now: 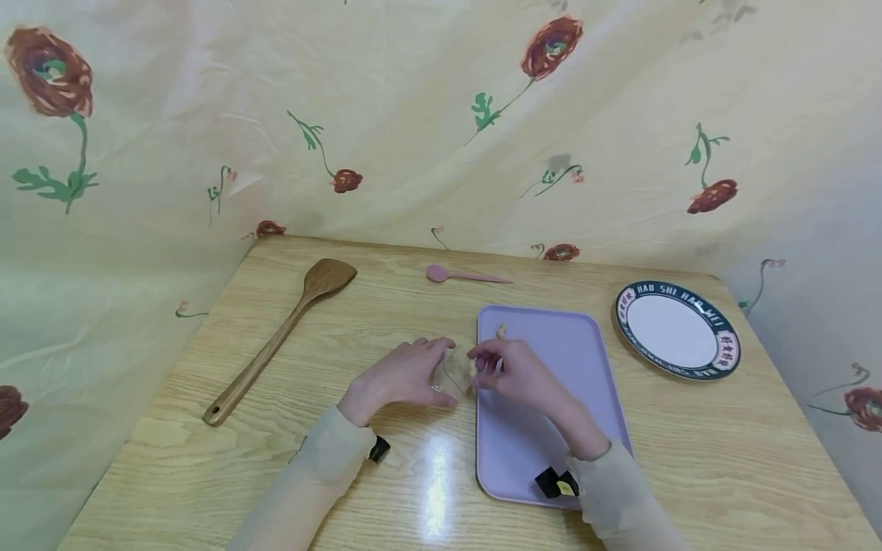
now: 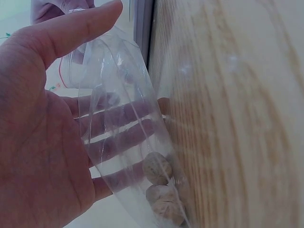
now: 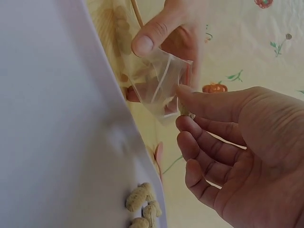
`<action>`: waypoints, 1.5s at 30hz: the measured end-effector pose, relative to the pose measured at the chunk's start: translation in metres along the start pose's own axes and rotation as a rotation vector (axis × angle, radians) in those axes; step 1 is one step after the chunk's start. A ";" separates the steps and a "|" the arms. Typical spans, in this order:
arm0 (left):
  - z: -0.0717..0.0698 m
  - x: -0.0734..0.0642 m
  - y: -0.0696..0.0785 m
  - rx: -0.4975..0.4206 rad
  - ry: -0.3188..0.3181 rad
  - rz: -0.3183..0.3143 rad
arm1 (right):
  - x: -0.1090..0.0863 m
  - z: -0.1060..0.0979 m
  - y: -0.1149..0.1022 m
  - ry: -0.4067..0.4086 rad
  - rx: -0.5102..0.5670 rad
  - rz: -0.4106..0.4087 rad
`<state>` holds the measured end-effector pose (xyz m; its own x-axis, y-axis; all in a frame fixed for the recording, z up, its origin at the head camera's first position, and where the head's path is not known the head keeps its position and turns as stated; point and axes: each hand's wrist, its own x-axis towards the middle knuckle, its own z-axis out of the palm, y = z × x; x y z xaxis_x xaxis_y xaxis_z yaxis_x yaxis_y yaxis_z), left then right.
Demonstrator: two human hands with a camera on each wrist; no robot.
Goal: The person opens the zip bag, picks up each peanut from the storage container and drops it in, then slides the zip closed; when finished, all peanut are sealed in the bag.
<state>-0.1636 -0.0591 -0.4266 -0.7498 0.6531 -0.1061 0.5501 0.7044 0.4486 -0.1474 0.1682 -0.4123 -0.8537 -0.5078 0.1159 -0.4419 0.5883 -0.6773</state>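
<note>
1. The step in hand looks to be bagging peanuts: your right hand [image 1: 513, 373] pinches one peanut [image 3: 185, 111] between thumb and index finger, right at the mouth of the clear bag [image 3: 164, 83].
2. Your left hand [image 1: 405, 375] curves round that bag, thumb on one side and fairly straight fingers behind. The bag sits on the table [image 1: 689, 436], just beside the left edge of the lavender tray [image 1: 496, 451]. Several nuts [image 2: 157, 168] already lie inside it.
3. Your next move calls for keeping the mouth spread with the left hand, passing the peanut inside, then loosening the right-hand pinch. You cannot tell how wide the mouth stands; limp film could fold and catch the peanut.
4. More peanuts [image 3: 137, 198] lie on the tray near its far-left corner, so this round probably needs repeating.
5. Around you, the wooden spatula [image 1: 276, 337] slants along the table's left edge, the pink spoon [image 1: 475, 277] lies near the far edge, and the plate [image 1: 671, 333] sits toward the far-right corner. None blocks you; the tray's raised rim lies close beside the bag.
</note>
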 end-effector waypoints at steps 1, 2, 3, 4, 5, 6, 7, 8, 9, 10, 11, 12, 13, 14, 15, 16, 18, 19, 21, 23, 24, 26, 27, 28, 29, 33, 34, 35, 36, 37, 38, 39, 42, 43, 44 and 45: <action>0.000 0.000 0.000 0.001 0.000 0.000 | 0.000 0.001 0.000 -0.003 0.001 0.002; 0.000 0.000 0.000 0.001 -0.001 -0.001 | 0.000 0.001 0.000 -0.005 -0.001 0.004; 0.000 0.000 0.000 0.001 -0.002 -0.002 | 0.000 0.002 0.000 -0.006 0.000 0.006; 0.000 0.000 0.000 0.000 -0.004 -0.003 | 0.000 0.002 0.000 -0.006 -0.001 0.011; 0.000 0.000 0.000 0.000 -0.005 -0.004 | 0.001 0.003 0.000 -0.006 -0.001 0.013; 0.000 0.000 0.000 -0.001 -0.005 -0.004 | 0.001 0.003 -0.001 -0.007 -0.002 0.017; 0.000 0.000 0.000 -0.001 -0.006 -0.004 | 0.001 0.004 -0.001 -0.006 -0.004 0.018; 0.000 0.000 0.000 0.000 -0.007 -0.004 | 0.001 0.004 -0.001 -0.005 -0.007 0.021; 0.000 0.000 0.000 0.000 -0.006 -0.003 | 0.001 0.004 -0.001 -0.005 -0.007 0.025; 0.000 0.000 0.000 0.002 -0.006 -0.003 | 0.001 0.004 -0.001 -0.005 -0.009 0.028; -0.001 0.000 0.001 0.002 -0.006 -0.002 | 0.001 0.005 -0.001 -0.007 -0.011 0.032; -0.001 -0.001 0.001 0.003 -0.006 -0.001 | 0.001 0.005 -0.001 -0.008 -0.013 0.033; -0.001 -0.001 0.001 0.003 -0.006 -0.002 | 0.001 0.005 -0.002 -0.009 -0.012 0.034; -0.001 -0.001 0.001 0.004 -0.006 -0.002 | 0.001 0.005 -0.002 -0.011 -0.010 0.036; -0.001 -0.001 0.002 0.003 -0.005 -0.001 | 0.001 0.005 -0.003 -0.013 -0.007 0.036; -0.002 -0.001 0.002 0.003 -0.006 -0.002 | 0.001 0.006 -0.003 -0.016 -0.006 0.037; -0.002 -0.001 0.002 0.002 -0.007 -0.003 | 0.001 0.006 -0.003 -0.020 -0.002 0.038; -0.002 -0.001 0.002 0.002 -0.008 -0.003 | 0.001 0.006 -0.003 -0.022 -0.002 0.040; -0.002 -0.001 0.002 0.003 -0.008 -0.004 | 0.001 0.006 -0.003 -0.024 -0.005 0.043; -0.002 -0.001 0.002 0.006 -0.009 -0.004 | 0.001 0.006 -0.004 -0.026 -0.010 0.044; -0.002 -0.001 0.002 0.007 -0.009 -0.003 | 0.001 0.006 -0.004 -0.027 -0.012 0.044; -0.002 0.000 0.002 0.010 -0.009 -0.003 | 0.001 0.006 -0.004 -0.028 -0.012 0.043; -0.001 0.000 0.001 0.010 -0.010 -0.002 | 0.001 0.006 -0.004 -0.029 -0.011 0.042; -0.001 0.000 0.001 0.010 -0.010 -0.002 | 0.001 0.006 -0.005 -0.030 -0.011 0.041; -0.001 0.000 0.001 0.010 -0.010 -0.002 | 0.001 0.006 -0.005 -0.030 -0.009 0.040; -0.001 0.000 0.001 0.013 -0.011 -0.001 | 0.001 0.006 -0.005 -0.036 -0.001 0.036; -0.001 0.000 0.001 0.013 -0.012 -0.001 | 0.001 0.006 -0.005 -0.038 -0.001 0.038; -0.001 0.000 0.001 0.014 -0.012 -0.002 | 0.001 0.006 -0.005 -0.039 -0.001 0.039; -0.001 0.000 0.001 0.013 -0.013 -0.003 | 0.001 0.006 -0.006 -0.040 -0.001 0.041; -0.001 0.000 0.001 0.012 -0.014 -0.004 | 0.001 0.006 -0.006 -0.042 -0.001 0.045; -0.001 0.000 0.001 0.011 -0.014 -0.005 | 0.001 0.006 -0.006 -0.043 -0.002 0.047; -0.001 0.000 0.001 0.009 -0.015 -0.006 | 0.002 0.006 -0.006 -0.043 -0.003 0.050; -0.001 0.000 0.001 0.009 -0.015 -0.008 | 0.001 0.006 -0.006 -0.043 -0.003 0.044; 0.000 0.000 0.001 0.010 -0.014 -0.008 | 0.001 0.006 -0.006 -0.043 -0.001 0.042; 0.000 0.000 0.001 0.010 -0.014 -0.008 | 0.001 0.006 -0.006 -0.043 0.002 0.041; 0.000 0.000 0.001 0.010 -0.013 -0.007 | 0.001 0.006 -0.006 -0.044 0.003 0.040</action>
<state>-0.1635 -0.0587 -0.4262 -0.7488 0.6516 -0.1214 0.5484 0.7119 0.4387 -0.1440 0.1605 -0.4125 -0.8578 -0.5109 0.0565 -0.4064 0.6066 -0.6833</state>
